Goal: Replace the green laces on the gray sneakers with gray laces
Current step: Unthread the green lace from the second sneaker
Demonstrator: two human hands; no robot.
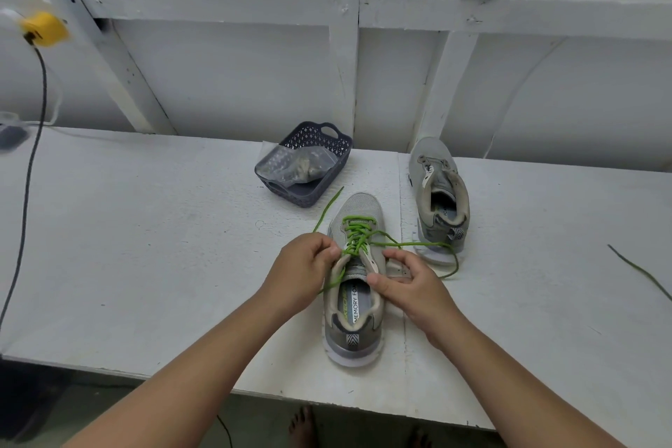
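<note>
A gray sneaker (358,209) stands toe-away on the white table, still threaded with a green lace (358,235) whose loose ends trail left and right. My left hand (303,267) pinches the lace at the shoe's left eyelet edge. My right hand (414,287) grips the right side of the shoe's collar, thumb on the rim. A second gray sneaker (438,193) without a lace stands behind on the right. Another green lace (640,271) lies at the far right.
A dark plastic basket (329,175) holding a clear bag (291,165) sits behind the near sneaker. A black cable (27,193) hangs from a yellow plug (45,27) at the left. The table's front edge (254,389) is close to me; bare feet show below.
</note>
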